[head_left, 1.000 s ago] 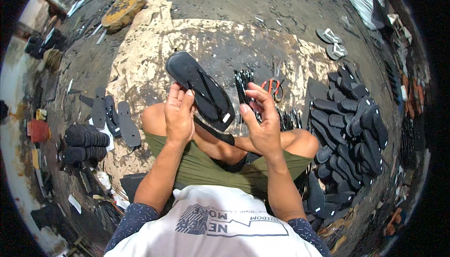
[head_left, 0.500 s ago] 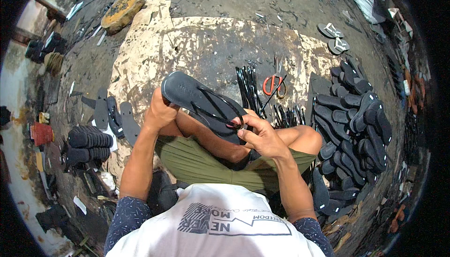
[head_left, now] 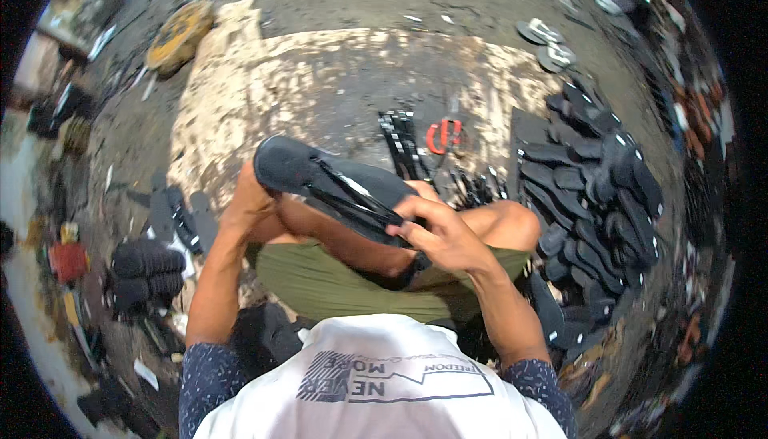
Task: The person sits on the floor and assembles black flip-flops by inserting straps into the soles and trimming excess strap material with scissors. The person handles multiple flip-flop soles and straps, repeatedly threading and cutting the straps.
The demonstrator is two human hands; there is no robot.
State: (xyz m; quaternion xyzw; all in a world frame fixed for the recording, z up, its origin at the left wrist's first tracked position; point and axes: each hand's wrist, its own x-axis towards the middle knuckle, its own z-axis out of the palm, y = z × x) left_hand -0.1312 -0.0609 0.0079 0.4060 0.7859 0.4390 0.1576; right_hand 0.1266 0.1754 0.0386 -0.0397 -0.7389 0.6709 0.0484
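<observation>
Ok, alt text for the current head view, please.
A cross-legged person holds a black flip-flop, left grip at one end, right grip on the strap. Ahead lie black strips and red-handled scissors; a heap of black soles lies to the right.

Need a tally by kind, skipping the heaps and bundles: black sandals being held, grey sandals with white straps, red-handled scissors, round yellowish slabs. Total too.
Black sandal, held: 1
Grey sandals with white straps: 2
Red-handled scissors: 1
Round yellowish slab: 1
Total: 5
</observation>
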